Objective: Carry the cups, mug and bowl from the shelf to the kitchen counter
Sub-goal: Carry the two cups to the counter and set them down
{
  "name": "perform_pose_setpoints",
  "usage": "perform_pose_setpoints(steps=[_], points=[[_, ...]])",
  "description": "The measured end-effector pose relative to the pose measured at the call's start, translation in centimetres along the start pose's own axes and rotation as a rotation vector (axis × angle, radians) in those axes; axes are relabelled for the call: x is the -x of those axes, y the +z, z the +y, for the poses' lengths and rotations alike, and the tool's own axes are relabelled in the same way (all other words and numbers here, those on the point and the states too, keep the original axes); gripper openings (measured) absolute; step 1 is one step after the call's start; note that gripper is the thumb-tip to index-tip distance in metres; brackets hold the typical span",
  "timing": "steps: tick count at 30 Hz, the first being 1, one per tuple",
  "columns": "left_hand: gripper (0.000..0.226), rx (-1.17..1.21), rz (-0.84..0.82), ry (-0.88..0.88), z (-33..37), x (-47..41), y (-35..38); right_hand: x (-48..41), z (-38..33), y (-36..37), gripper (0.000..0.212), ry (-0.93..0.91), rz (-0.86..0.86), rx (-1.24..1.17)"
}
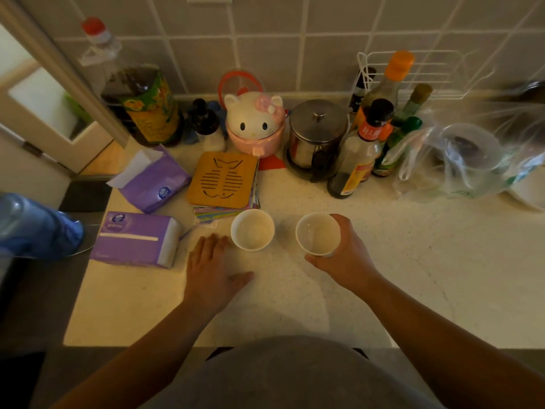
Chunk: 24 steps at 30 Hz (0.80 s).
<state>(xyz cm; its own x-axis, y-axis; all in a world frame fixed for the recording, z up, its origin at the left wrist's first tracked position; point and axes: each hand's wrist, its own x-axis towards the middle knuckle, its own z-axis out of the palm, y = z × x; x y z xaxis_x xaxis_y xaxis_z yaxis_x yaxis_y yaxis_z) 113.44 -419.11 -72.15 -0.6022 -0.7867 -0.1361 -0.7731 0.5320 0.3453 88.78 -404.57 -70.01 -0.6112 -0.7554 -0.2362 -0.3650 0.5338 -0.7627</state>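
Two white cups stand upright on the pale kitchen counter [295, 305]. The left cup [252, 229] stands free, with my left hand [213, 270] just beside it at its lower left, fingers spread flat over the counter and holding nothing. My right hand [345, 255] wraps around the right cup [317, 234] from its right side, thumb under the near rim. Both cups look empty. No mug, bowl or shelf is in view.
Behind the cups lie a wooden fish-pattern trivet [222, 180] on a stack of mats, two purple tissue packs [138, 239], a cat-shaped pink jar [255, 125], a steel pot [317, 137], several sauce bottles [358, 154] and a plastic bag [466, 163]. A large oil bottle [141, 104] stands at the back left.
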Motion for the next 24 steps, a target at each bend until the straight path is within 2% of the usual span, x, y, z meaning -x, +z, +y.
perform_pose_setpoints(steps=[8,24], points=[[0.099,-0.083,-0.121,-0.038,-1.8,2.2,0.5,-1.3,0.3,1.2,0.1,-0.027,-0.013,-0.002],[0.099,-0.078,-0.145,-0.076,-1.5,2.7,0.5,-2.1,1.3,1.2,0.101,-0.067,-0.023,-0.037]])
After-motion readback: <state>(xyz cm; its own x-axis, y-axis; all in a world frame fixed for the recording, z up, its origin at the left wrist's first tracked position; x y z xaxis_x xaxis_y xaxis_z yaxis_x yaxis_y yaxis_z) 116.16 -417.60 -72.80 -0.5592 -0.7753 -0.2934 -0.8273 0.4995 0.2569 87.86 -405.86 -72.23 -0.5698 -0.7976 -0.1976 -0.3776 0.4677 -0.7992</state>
